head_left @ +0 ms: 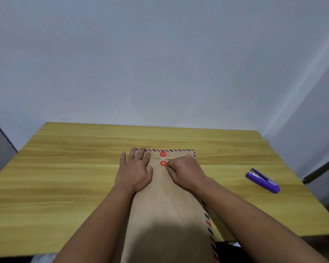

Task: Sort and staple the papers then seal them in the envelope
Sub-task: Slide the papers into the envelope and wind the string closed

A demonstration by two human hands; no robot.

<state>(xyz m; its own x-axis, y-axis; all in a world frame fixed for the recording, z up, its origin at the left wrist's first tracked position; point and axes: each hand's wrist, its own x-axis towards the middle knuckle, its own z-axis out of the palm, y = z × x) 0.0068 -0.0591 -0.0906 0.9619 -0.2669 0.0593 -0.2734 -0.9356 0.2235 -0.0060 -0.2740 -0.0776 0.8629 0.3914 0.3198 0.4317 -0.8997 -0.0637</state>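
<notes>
A brown envelope (165, 202) with a red-and-blue striped border lies lengthwise on the wooden table (65, 168), its flap folded down at the far end. Two red string-tie buttons (163, 158) sit one above the other on the flap seam, with white string wound between them. My left hand (135, 171) lies flat with fingers spread on the envelope's upper left. My right hand (184, 171) is pinched just right of the lower button, apparently on the string. No papers are visible.
A purple stapler (262, 180) lies on the table at the right, well apart from the envelope. A pale wall stands behind the table's far edge. The envelope's near end overhangs the front edge towards me.
</notes>
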